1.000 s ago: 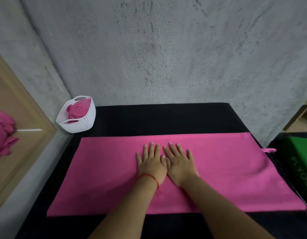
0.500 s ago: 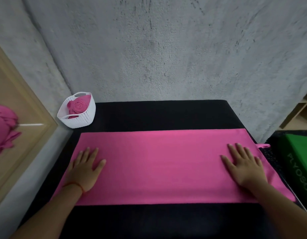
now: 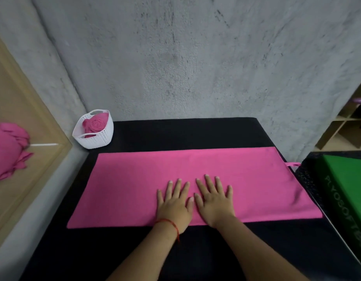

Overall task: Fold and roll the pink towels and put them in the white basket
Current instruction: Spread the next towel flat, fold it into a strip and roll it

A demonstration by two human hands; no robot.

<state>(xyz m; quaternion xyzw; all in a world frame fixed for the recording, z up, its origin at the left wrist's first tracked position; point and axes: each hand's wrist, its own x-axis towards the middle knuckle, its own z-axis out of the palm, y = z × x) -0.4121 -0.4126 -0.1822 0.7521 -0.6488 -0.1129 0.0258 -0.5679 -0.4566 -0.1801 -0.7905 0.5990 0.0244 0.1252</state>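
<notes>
Pink rectangular cloth towel (image 3: 124, 189) laid on black counter (image 3: 195, 134), long axis left-right; left grip (image 3: 173, 205), right grip (image 3: 215, 201) pressed flat mid-length, released.

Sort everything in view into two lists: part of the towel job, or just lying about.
Job: flat pink towel, pressed by left hand and right hand; rolled towel in white basket; pink cloth heap, probably more towels.
Lying about: green box; wooden shelves.

Left of the bench (image 3: 185, 134), I lose the crumpled pink cloth heap (image 3: 7, 151) at the frame edge; right of it, the green lettered box (image 3: 346, 189) too.
</notes>
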